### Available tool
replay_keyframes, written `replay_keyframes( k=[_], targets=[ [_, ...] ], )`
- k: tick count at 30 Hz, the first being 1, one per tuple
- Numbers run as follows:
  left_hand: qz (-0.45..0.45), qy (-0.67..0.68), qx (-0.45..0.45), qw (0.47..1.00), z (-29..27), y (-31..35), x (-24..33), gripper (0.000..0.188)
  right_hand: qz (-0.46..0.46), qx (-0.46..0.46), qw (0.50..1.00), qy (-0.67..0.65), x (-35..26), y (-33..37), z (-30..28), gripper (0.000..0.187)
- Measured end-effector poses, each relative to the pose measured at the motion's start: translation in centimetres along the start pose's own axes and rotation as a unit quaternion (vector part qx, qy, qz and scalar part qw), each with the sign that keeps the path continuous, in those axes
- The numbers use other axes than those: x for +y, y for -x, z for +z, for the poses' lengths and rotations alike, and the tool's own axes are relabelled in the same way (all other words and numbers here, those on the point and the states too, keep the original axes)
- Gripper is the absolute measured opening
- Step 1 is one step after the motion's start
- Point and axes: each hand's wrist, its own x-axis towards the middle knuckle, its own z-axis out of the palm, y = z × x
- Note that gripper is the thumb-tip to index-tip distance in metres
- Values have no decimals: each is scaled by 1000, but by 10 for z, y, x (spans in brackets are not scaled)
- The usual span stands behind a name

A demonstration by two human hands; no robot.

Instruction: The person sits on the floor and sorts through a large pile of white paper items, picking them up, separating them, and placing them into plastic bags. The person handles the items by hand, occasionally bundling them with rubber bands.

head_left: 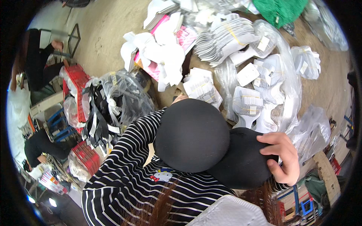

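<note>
A black padded garment with two round moulded cups (pixel 192 137) is held up close in front of me. My right hand (pixel 283 154) grips the outer edge of the right-hand cup (pixel 241 160), fingers curled over its rim. My left arm in a black-and-white striped sleeve reaches up behind the left cup; only a bit of my left hand (pixel 180 98) shows above the cup's top edge, and its fingers are hidden.
Bundles of white card hangers (pixel 226 37) tied with yellow bands and clear plastic bags (pixel 279 75) lie on the brown table. A bag of black straps (pixel 113 101) and red crates (pixel 77 81) stand at left. Other people sit at far left.
</note>
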Motion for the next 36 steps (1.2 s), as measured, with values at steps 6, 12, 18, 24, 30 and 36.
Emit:
replay_keyframes(
  k=[6, 12, 18, 24, 30, 36],
  targets=[
    [13, 22, 24, 999, 16, -8, -15, 15, -3, -207, 975, 79, -22, -80, 12, 30],
    [42, -62, 14, 997, 19, -22, -21, 18, 6, -219, 963, 160, -11, -130, -1, 30],
    [-19, -17, 41, 999, 17, -6, -15, 22, -210, -73, 922, 316, 36, -264, 90, 48],
    [-15, -24, 38, 999, 3, -9, -3, 20, -310, -162, 786, 511, 119, -315, 163, 45],
    [-11, 23, 61, 998, -3, -5, -3, 18, -183, -82, 974, 105, 128, -312, 123, 45],
    [-19, 21, 44, 999, -2, -7, -1, 19, 137, 66, 797, -585, 113, -300, 97, 61]
  ],
)
